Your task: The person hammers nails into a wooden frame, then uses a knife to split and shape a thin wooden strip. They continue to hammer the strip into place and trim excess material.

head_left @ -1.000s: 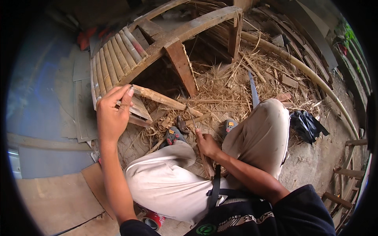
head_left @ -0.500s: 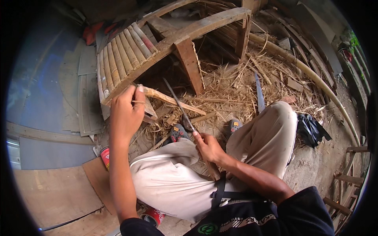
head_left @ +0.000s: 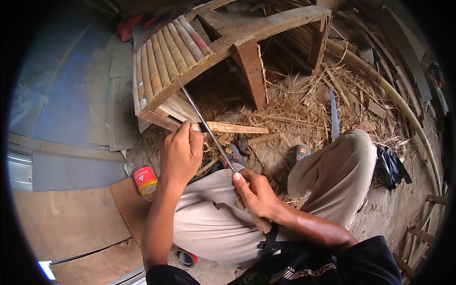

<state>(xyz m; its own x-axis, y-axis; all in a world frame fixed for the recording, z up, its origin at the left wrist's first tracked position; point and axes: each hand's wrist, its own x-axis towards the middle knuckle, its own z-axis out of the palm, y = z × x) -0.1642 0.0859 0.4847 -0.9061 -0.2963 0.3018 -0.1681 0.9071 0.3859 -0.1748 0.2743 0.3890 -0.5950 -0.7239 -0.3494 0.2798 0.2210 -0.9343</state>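
Observation:
My right hand (head_left: pixel 259 194) is closed round the wooden handle of a long knife (head_left: pixel 205 124). Its narrow blade slants up and away to the left, passing in front of a pale split bamboo strip (head_left: pixel 240 128). My left hand (head_left: pixel 183 152) is closed on the strip's near-left end, thumb on top, and the strip points right. Just beyond that hand stands a curved wooden frame (head_left: pixel 249 66), partly covered by a row of bamboo slats (head_left: pixel 166 54). The blade's tip overlaps the frame's lower edge in view; whether they touch I cannot tell.
Shavings (head_left: pixel 289 102) litter the ground under the frame. What looks like a hammer (head_left: pixel 243 144) lies near my shoes. A bluish saw-like blade (head_left: pixel 334 116) lies beyond my right knee. A red can (head_left: pixel 145 179) stands at left, and a black plastic bag (head_left: pixel 392 166) lies at right.
My left hand has come lower and nearer, bringing the strip down from the frame's edge. The knife blade now reaches farther left across the strip. The whole view has shifted somewhat.

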